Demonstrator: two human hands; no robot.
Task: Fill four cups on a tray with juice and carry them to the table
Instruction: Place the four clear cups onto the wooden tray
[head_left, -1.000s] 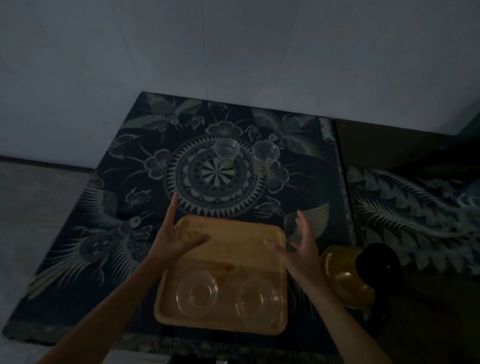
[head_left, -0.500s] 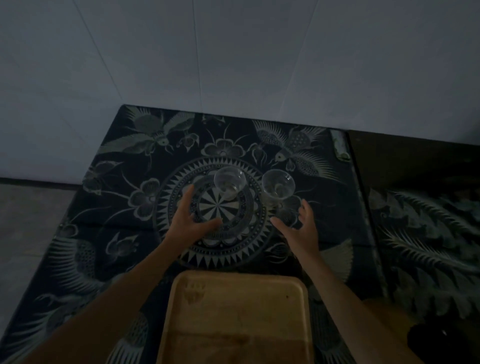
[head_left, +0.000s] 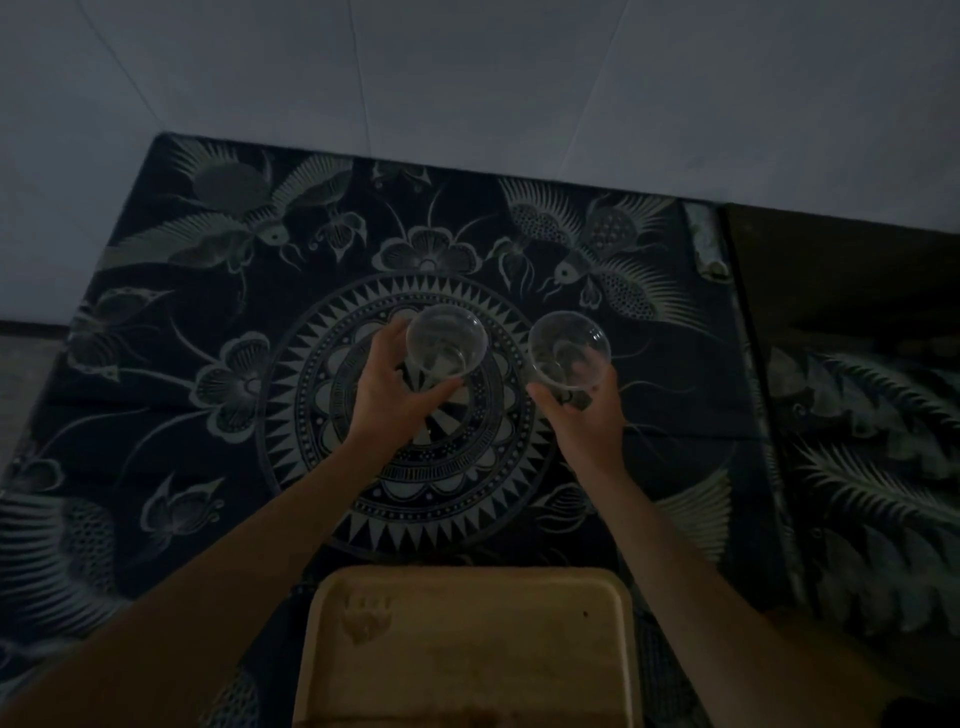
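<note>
The left grip (head_left: 400, 384) wraps a clear cup (head_left: 447, 340); the right grip (head_left: 582, 410) wraps a second cup (head_left: 569, 358) beside it, above the patterned counter (head_left: 156, 415). Both cups look empty. Best lift them upright and set them apart on the wooden tray (head_left: 467, 649) behind both grips.

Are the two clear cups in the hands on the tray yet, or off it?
Off it. The left cup and right cup are gripped over the patterned cloth, beyond the tray.
</note>
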